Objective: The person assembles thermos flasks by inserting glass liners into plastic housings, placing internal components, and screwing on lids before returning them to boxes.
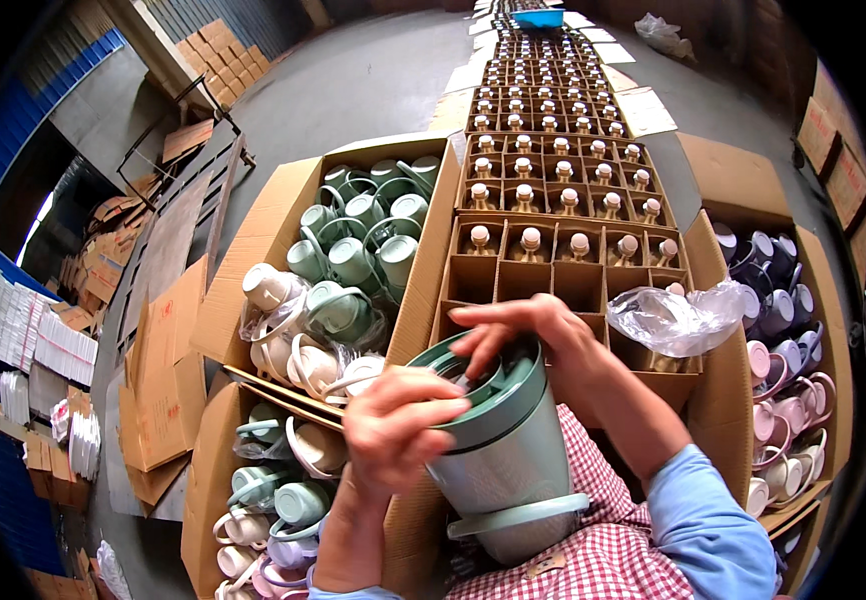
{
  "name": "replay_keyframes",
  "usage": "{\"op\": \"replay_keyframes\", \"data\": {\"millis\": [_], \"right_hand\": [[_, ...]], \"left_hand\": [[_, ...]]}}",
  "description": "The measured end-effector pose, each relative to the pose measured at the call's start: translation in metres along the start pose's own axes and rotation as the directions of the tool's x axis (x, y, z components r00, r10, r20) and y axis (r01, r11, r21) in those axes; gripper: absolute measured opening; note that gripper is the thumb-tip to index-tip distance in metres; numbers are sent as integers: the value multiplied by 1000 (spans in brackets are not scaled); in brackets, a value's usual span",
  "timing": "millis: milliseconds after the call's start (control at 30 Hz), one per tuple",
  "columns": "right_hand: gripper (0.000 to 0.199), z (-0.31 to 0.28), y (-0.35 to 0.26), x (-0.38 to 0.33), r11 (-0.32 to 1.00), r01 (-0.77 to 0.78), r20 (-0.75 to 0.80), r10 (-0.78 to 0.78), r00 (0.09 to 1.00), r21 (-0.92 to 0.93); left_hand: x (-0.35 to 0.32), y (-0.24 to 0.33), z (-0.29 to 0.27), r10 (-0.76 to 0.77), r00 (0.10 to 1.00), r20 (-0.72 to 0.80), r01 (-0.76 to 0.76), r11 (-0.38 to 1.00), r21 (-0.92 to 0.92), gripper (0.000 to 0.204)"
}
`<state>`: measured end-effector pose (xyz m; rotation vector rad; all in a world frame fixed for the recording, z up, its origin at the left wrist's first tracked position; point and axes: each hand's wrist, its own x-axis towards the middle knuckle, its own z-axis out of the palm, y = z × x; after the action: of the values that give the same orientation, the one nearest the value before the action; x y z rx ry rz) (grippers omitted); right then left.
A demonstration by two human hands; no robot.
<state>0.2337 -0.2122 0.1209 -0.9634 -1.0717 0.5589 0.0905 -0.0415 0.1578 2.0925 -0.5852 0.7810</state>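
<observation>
A pale green thermos jug [498,470] stands tilted against my lap, its wide open end with a dark green rim facing up. A handle band [518,517] shows round its lower part. Inside the open end lies a dark green ring [488,392]. My left hand [398,422] is closed at the left of the rim, fingers curled over its edge. From the right, my right hand [523,335] bends its fingers down into the opening, at the ring; its index finger points left across the top. The fingertips inside are partly hidden.
An open carton [421,278] of green and cream jugs stands at left, another below it. Ahead, divided cartons [463,225] hold rows of gold bottles with white tops. A clear plastic bag [678,318] lies on them. More jugs [778,310] fill a carton at right.
</observation>
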Motion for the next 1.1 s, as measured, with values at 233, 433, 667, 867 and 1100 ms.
{"op": "replay_keyframes", "data": {"millis": [233,433,667,867,1100], "right_hand": [[97,3,38,9,832,-205,-51,269,962,516],[98,-7,5,-4,997,-54,5,54,999,-57],[92,2,-4,-4,994,-106,-1,106,994,2],[96,-1,31,7,893,-141,-189,240,952,427],[95,-6,13,-3,991,-35,0,35,999,-129]], "left_hand": [[38,34,27,-128,985,116,89,951,295,33],[0,-10,-12,-137,985,108,152,978,-145,36],[8,0,-1,79,995,57,-79,997,3,31],[43,22,26,-94,989,112,60,961,269,34],[5,-10,-24,-63,975,214,56,998,39,33]]}}
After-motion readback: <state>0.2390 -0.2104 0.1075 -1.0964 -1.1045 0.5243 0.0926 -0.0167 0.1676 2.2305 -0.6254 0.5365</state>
